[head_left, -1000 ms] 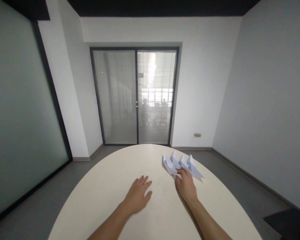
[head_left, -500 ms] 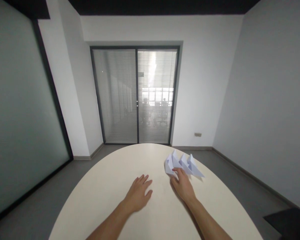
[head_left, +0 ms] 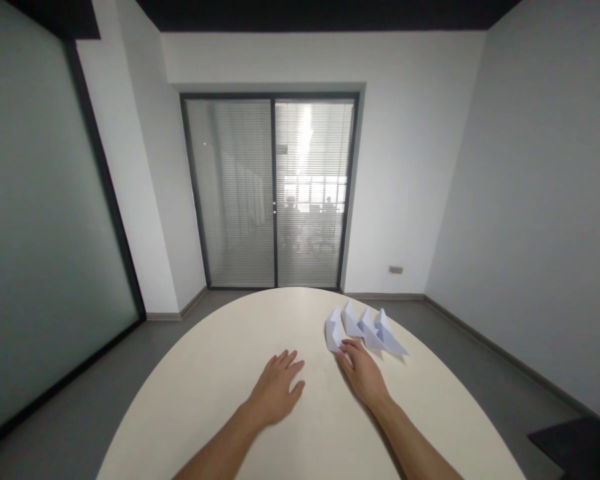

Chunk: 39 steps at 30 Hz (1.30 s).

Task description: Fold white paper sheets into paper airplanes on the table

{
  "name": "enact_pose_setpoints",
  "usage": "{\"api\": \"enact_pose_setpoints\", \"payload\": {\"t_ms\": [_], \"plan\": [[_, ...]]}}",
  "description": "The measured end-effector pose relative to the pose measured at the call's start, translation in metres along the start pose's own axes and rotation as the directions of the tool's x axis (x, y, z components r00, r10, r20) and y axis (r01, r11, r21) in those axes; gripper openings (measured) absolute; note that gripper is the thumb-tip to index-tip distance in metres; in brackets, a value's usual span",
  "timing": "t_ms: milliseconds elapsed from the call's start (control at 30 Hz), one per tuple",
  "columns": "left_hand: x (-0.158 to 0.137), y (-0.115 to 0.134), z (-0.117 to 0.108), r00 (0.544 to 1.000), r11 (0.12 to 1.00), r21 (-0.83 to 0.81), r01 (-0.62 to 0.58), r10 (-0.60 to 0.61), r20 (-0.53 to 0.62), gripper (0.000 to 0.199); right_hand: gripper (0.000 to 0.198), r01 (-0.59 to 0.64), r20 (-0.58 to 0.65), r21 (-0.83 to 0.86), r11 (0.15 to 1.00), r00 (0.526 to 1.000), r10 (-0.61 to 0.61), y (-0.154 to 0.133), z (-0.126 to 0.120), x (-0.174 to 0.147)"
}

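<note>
Several folded white paper boats stand in a row on the right part of the round table. The leftmost paper boat (head_left: pixel 334 328) has its near end at the thumb and fingers of my right hand (head_left: pixel 364 372), which pinch it. Just right of it is a second boat (head_left: pixel 351 321), then a third (head_left: pixel 369 329), and a boat with a long pointed end (head_left: pixel 390 335) on the outside. My left hand (head_left: pixel 279 387) lies palm down over the table, fingers spread, holding nothing.
The cream round table (head_left: pixel 205 380) has its curved edge at the back and both sides. Beyond it are a glass door with blinds (head_left: pixel 235 200), a frosted glass panel (head_left: pixel 40 233) at left, and a dark flat object (head_left: pixel 580 443) at lower right.
The leftmost paper boat has shifted a little left with my right hand, and a gap now shows between it and the second boat. My left hand has stayed in place.
</note>
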<state>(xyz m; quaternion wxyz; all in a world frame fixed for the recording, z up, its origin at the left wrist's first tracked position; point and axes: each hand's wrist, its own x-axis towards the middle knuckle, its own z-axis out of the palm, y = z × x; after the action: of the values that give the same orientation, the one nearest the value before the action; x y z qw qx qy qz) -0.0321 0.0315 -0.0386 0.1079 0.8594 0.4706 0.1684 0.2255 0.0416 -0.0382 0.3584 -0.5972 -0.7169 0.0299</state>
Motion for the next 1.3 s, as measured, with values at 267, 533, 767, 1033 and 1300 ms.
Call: {"api": "enact_pose_setpoints", "payload": {"t_ms": [267,533,767,1033,1300], "plan": [[0.013,0.001,0.002,0.987,0.833,-0.553,0.010,-0.096,-0.127,0.070,0.033,0.498,0.064,-0.030,0.867,0.866,-0.495,-0.038,-0.019,-0.002],[0.026,0.006,0.000,0.940,0.475,-0.873,-0.113,-0.233,-0.248,0.057,0.039,0.620,0.100,0.005,0.785,0.781,-0.617,-0.044,-0.019,-0.006],[0.028,0.007,-0.003,0.925,0.510,-0.849,-0.139,-0.239,-0.295,0.044,0.026,0.522,0.012,0.112,0.846,0.850,-0.526,-0.039,-0.011,-0.007],[0.030,0.000,0.011,0.909,0.488,-0.864,-0.119,-0.295,-0.293,0.039,0.032,0.458,-0.029,0.038,0.888,0.889,-0.457,-0.034,-0.005,-0.009],[0.029,-0.001,0.012,0.906,0.496,-0.857,-0.137,-0.287,-0.311,0.039,0.022,0.340,-0.022,0.087,0.936,0.940,-0.339,-0.024,0.007,-0.008]]}}
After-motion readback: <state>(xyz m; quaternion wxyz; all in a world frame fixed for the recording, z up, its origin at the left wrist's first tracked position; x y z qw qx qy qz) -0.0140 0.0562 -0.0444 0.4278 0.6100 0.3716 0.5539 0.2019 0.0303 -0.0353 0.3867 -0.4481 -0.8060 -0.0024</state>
